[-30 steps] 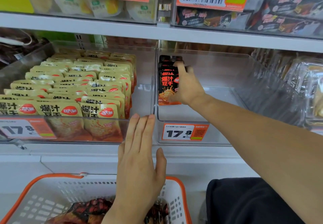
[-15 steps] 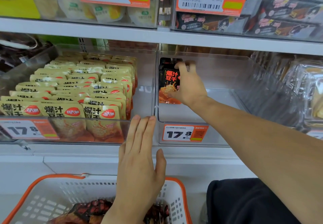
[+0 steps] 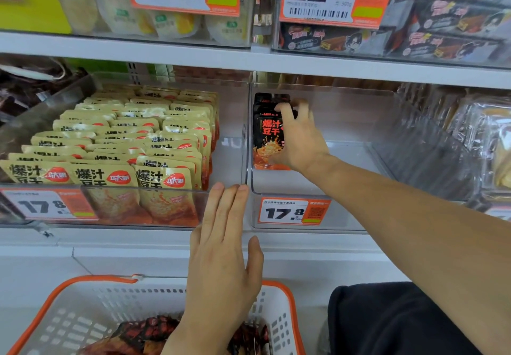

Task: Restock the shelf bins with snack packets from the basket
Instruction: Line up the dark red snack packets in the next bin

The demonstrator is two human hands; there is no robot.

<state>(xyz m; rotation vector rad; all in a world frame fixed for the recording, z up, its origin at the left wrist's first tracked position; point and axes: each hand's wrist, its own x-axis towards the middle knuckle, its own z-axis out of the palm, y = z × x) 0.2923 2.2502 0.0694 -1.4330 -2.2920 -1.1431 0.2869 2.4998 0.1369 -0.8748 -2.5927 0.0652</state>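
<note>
While placing goes on, yellow packets point(image 3: 163, 180) left of clear bin point(image 3: 290, 191) fill their own bin. Left hand point(image 3: 221, 260) flat, fingers straight, holds nothing, above basket point(image 3: 287, 307). Right hand point(image 3: 297, 138) inside clear bin, fingers curled round black packets point(image 3: 266, 144). Packets upright at bin's left wall, long axis vertical, print facing aisle. Next, likely: release, reach into basket for more.
</note>
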